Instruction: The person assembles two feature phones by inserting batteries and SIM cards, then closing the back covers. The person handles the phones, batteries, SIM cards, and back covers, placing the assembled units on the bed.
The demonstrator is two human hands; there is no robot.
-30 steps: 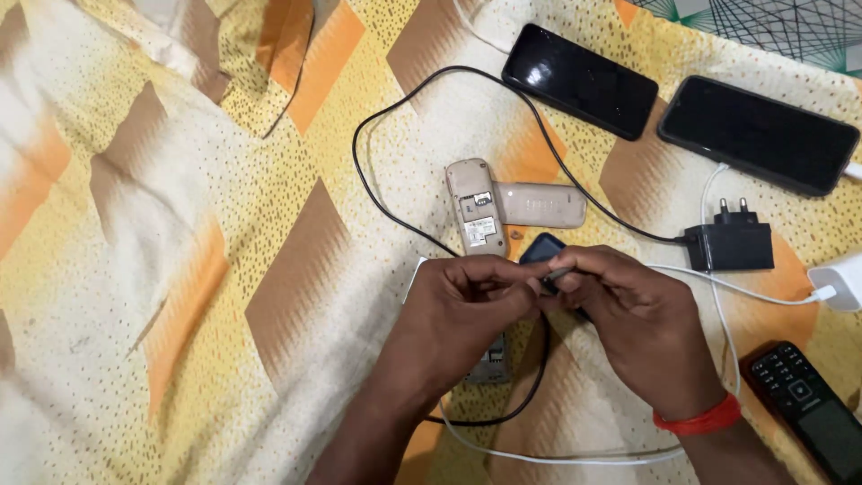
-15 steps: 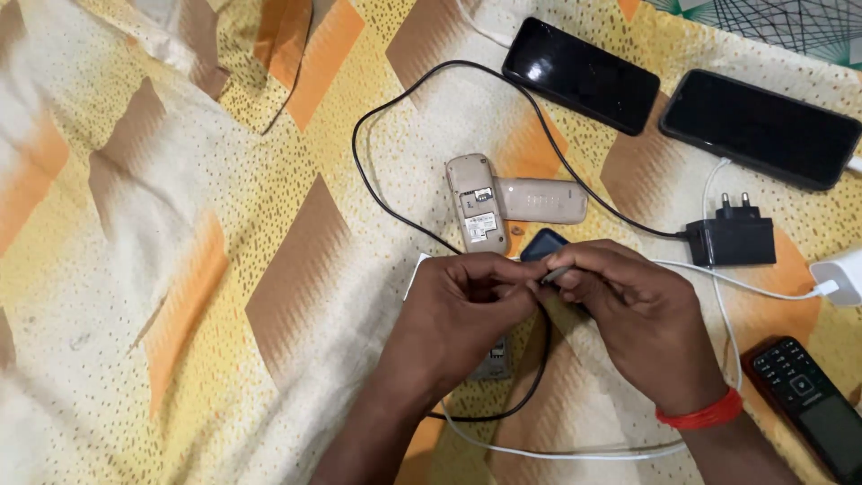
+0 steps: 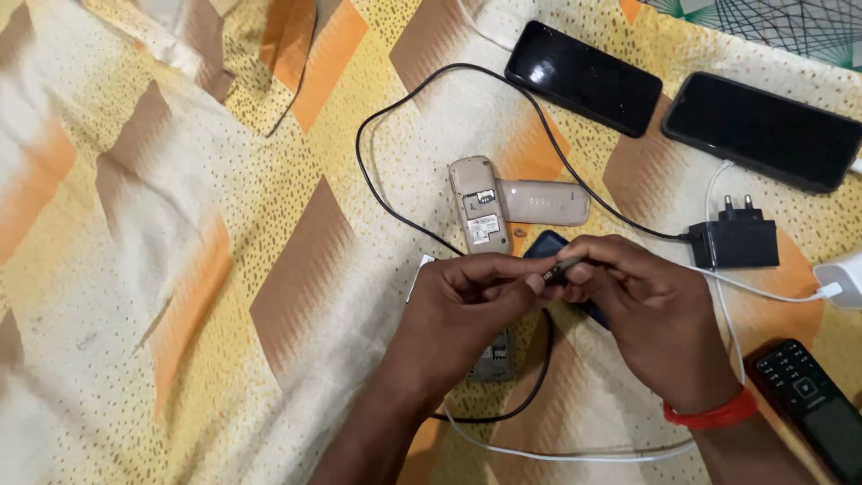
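Observation:
My left hand and my right hand meet over the bedsheet, and their fingertips pinch the small plug end of a black cable between them. That cable loops across the sheet to a black charger plug. Under my hands lie a dark blue phone part and a grey phone body, both mostly hidden. Just beyond my fingers an opened beige phone lies with its back cover beside it. A red band circles my right wrist.
Two black smartphones lie at the far right. A white charger with a white cable sits at the right edge, near a black keypad phone. The yellow-orange patterned sheet is rumpled at the left.
My hands have kept hold of the cable end with only slight finger movement. The view has shifted a little.

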